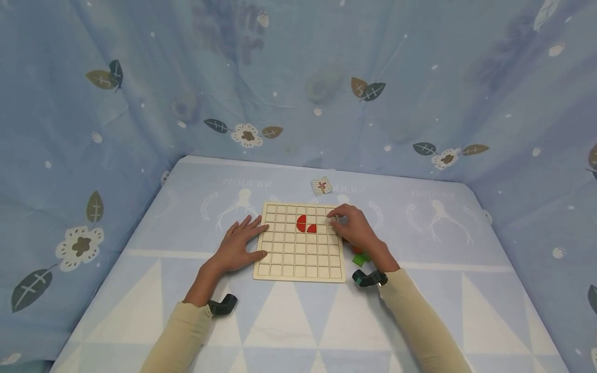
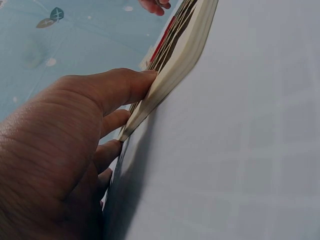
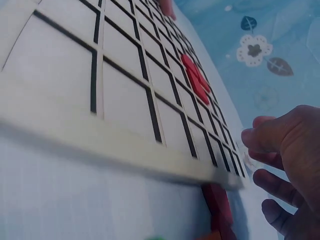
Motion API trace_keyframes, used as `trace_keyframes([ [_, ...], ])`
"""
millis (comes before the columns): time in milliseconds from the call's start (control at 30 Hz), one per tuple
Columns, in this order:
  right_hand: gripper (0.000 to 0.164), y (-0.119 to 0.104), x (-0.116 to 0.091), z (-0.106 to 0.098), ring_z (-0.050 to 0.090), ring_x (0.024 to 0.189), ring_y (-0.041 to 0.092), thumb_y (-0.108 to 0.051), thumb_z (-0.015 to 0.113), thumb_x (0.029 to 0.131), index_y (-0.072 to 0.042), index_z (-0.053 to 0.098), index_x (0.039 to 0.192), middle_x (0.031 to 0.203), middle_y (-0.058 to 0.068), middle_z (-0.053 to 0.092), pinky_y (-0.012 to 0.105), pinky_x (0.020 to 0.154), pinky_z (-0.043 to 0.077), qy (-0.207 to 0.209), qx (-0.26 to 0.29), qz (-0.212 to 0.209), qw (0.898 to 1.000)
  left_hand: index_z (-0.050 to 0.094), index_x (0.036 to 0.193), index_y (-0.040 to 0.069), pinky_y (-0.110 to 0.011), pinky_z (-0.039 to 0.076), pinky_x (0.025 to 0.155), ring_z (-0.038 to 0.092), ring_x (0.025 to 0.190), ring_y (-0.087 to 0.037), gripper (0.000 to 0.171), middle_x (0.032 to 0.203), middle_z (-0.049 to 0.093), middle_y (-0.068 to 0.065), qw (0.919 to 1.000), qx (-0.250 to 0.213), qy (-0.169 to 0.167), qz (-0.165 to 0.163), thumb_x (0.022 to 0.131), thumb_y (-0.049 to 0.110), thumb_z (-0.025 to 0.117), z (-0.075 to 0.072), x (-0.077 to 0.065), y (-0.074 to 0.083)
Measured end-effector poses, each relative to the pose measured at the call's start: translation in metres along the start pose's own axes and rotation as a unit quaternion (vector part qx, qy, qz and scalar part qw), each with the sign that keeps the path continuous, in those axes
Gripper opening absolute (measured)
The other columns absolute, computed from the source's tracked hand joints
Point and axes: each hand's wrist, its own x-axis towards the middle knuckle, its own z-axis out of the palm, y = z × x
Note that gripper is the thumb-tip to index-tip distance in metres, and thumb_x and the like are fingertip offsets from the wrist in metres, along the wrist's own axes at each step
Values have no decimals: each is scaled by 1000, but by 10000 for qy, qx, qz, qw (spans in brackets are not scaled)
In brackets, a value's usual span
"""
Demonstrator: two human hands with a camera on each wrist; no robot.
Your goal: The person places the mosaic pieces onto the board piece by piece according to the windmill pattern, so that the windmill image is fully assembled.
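Observation:
A square wooden grid board point(image 1: 283, 259) lies on the cloth. Red curved pieces point(image 1: 300, 224) sit in cells of its upper middle part, also visible as red pieces point(image 3: 195, 79) in the right wrist view. My left hand point(image 1: 239, 246) rests at the board's left edge with fingers spread, thumb point(image 2: 131, 85) on the rim. Over the board's upper right edge is my right hand point(image 1: 355, 226), its fingers loosely bent and thumb near the index finger. No piece shows between those fingers in the right wrist view.
Beside the board's right edge, partly under my right forearm, lie green pieces point(image 1: 359, 259) and an orange piece point(image 1: 357, 249). Dark red pieces point(image 3: 218, 204) lie against that edge. Beyond the board is a small pattern card point(image 1: 322, 185). Blue patterned curtains point(image 1: 298, 93) surround the table.

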Motion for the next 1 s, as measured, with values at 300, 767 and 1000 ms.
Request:
trace_keyframes([
  [300,27,15,-18,-24,58,93,26,-19,76,86,-6,74,110,105,8,66,42,82,50,-245,-822,559,9948,48,148,15,-52,4,117,12,148,-30,72,159,28,-8,10000,-12,38,-4,85,40,72,0,0,1],
  [767,14,22,-39,-31,52,79,18,-17,78,84,-7,77,93,88,0,62,33,70,47,-769,-897,608,9911,48,147,14,-54,6,116,14,148,-33,72,158,29,-10,9999,16,91,51,84,39,73,-1,-1,2],
  [1000,10,16,-44,-25,48,83,19,-15,76,82,-11,76,92,91,-1,62,35,70,40,-510,-1045,570,9916,49,147,14,-53,6,117,14,148,-32,71,158,29,-9,10000,-18,91,30,84,39,74,0,-1,2],
])
